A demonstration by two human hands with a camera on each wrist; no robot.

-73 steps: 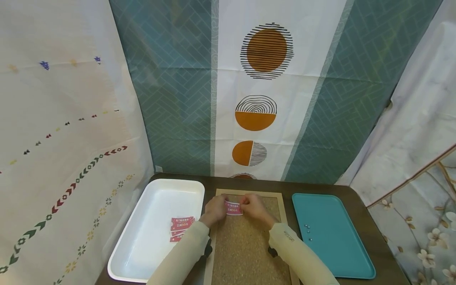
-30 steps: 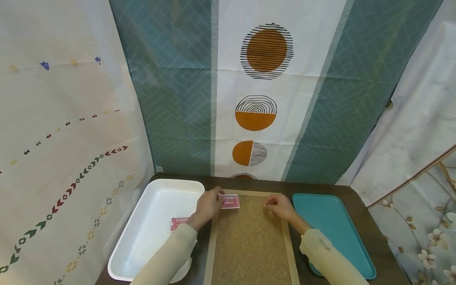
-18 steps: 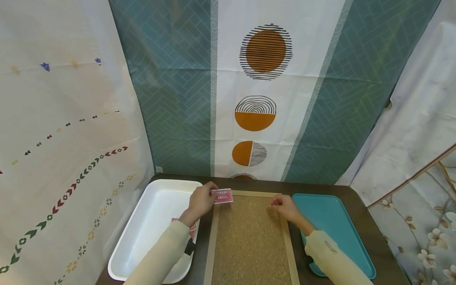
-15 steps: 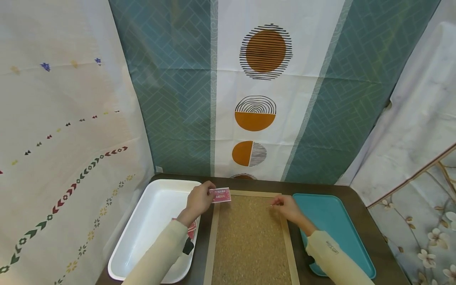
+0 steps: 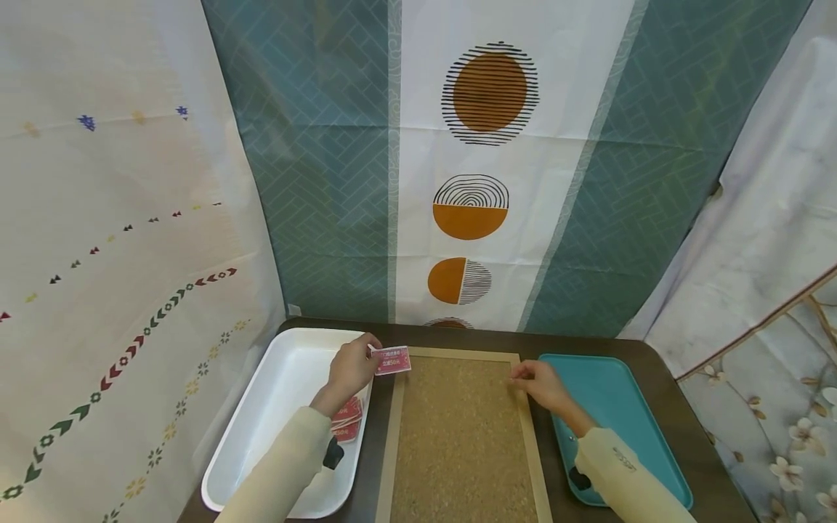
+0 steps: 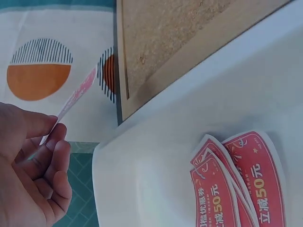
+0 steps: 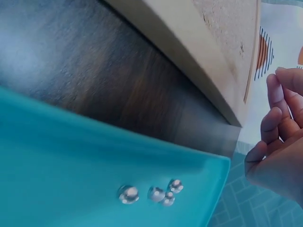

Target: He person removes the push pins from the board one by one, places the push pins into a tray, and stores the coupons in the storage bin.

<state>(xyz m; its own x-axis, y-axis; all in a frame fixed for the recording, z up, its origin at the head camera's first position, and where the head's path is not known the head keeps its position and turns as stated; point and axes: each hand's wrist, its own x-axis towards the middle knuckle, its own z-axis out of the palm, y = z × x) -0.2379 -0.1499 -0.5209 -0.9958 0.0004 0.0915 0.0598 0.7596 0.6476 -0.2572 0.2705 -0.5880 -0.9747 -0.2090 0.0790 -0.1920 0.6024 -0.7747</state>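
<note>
My left hand pinches a pink coupon by its left end, between thumb and forefinger, above the gap between the white tray and the corkboard. In the left wrist view the coupon appears nearly edge-on. More pink coupons lie overlapping in the white tray, below the left wrist. Over the corkboard's right edge, my right hand keeps thumb and forefinger together in a pinch, on what seems a push pin that the fingertips hide. Several round silver pins lie in the teal tray.
The wooden-framed corkboard lies between the two trays on a dark table. A patterned curtain hangs behind the table, with pale cloths at the sides. Both forearms reach over the trays.
The coupon was flat on the corkboard with both hands at it; my left hand has lifted it away leftward. My right hand has drawn right towards the teal tray, still pinching.
</note>
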